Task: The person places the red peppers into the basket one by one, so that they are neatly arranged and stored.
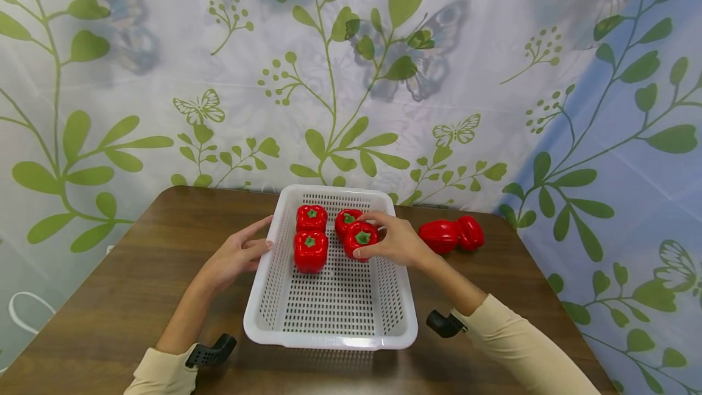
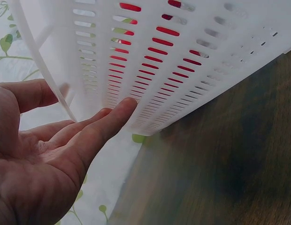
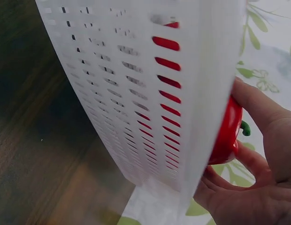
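A white perforated plastic basket (image 1: 329,316) contains several glossy red bell peppers with green stems. Two of them, a rear pepper (image 1: 311,218) and a front pepper (image 1: 310,253), sit in line on the left side. To their right, another pepper (image 1: 345,219) stands behind the bell pepper (image 1: 362,238) that my right hand (image 1: 400,239) pinches between thumb and fingers. The right wrist view shows this pepper (image 3: 226,136) just past the basket rim. My left hand (image 1: 236,258) is at the basket's left side, thumb at the rim, straight fingers (image 2: 105,124) underneath along the slotted wall.
Right of the basket, more red peppers (image 1: 441,236) lie on the brown wooden table (image 1: 181,249). A cloth (image 1: 230,66) printed with leaves and butterflies hangs behind the table. At the far left is a white cable (image 1: 19,316).
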### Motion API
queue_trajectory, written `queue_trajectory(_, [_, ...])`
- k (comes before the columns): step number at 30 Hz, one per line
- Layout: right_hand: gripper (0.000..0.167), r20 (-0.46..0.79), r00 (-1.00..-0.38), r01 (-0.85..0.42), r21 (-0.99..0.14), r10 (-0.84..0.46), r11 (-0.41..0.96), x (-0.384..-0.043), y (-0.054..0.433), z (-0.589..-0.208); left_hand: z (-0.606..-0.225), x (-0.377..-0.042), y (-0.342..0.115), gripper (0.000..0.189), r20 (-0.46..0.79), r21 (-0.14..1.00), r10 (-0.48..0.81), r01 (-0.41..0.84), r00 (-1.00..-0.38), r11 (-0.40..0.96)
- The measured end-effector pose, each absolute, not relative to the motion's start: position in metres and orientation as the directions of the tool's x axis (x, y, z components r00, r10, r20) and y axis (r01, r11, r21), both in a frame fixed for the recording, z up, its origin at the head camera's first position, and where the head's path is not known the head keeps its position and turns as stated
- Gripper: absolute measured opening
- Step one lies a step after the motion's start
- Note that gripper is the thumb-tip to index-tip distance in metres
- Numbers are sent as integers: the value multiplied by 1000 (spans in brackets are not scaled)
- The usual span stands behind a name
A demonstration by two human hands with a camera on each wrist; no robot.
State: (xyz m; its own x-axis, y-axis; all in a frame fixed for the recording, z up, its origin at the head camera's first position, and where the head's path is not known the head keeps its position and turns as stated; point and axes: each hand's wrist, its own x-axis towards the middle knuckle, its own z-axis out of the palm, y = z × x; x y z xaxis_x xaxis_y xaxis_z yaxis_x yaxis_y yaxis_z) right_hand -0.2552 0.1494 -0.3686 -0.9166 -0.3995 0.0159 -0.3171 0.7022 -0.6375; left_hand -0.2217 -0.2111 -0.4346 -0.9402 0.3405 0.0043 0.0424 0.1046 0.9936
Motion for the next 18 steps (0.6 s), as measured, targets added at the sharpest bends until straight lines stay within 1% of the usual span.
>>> queue_trajectory(4, [65,27,-905,-350,-616,-425,706,-257,146,-373,-435,-222,-211,69,-3,994,339,34,-941,102])
queue_trajectory(10, [68,15,-895,-367,-595,-446,715,-258,141,-379,-433,-221,-210,69,-16,993,335,24,-942,115])
queue_trajectory(18, [68,17,-889,-384,-569,-457,727,-261,133,-386,-432,-219,-211,69,-20,993,330,19,-944,113])
